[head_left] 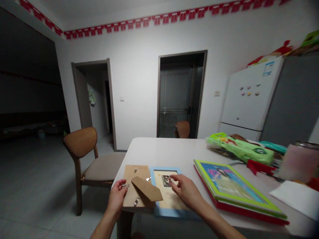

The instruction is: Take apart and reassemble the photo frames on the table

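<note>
A brown picture-frame backing board (129,196) with metal clips and a fold-out stand (147,188) lies at the table's near left edge. My left hand (117,196) has its fingers and thumb closed on the board's left edge, beside a clip. Right of the board, partly under it, is a light blue picture frame (165,212) with a cream inner sheet. A small dark picture (166,181) shows in that sheet. Over it reaches my right hand (185,191), thumb and fingers bent and apart, fingertips at the picture's right edge; whether they touch it I cannot tell.
On the white table (169,149), a green picture frame (231,182) rests on a red one (251,212). Behind are a green plastic packet (241,149), a red item (260,167), a pinkish jar (299,162) and white paper (297,199). A wooden chair (81,142) stands left.
</note>
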`<action>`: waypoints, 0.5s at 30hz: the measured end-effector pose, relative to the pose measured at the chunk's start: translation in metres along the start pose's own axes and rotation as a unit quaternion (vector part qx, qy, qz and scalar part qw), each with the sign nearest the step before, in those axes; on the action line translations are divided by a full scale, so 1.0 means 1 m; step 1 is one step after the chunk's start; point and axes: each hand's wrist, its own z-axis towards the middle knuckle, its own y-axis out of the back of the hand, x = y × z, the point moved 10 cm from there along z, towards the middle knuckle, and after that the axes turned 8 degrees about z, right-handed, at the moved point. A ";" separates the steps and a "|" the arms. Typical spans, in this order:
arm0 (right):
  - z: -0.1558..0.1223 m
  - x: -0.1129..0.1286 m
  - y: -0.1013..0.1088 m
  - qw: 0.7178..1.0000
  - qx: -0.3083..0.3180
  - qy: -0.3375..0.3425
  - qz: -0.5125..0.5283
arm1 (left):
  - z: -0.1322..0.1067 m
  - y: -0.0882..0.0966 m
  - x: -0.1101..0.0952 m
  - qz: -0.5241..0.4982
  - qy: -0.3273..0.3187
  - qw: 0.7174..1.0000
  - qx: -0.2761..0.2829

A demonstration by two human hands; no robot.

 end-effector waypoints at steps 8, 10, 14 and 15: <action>-0.008 -0.085 -0.006 0.981 0.014 -0.100 -0.168 | 0.022 0.018 0.012 0.159 -0.014 0.987 -0.022; -0.008 -0.093 -0.007 0.978 0.019 -0.117 -0.169 | 0.021 0.018 0.003 0.201 -0.039 0.978 -0.032; -0.007 -0.104 0.004 0.979 -0.002 -0.162 -0.122 | 0.008 0.001 -0.024 0.248 -0.114 0.961 -0.044; -0.009 -0.107 0.008 0.980 -0.009 -0.184 -0.079 | 0.002 -0.008 -0.030 0.252 -0.131 0.958 -0.042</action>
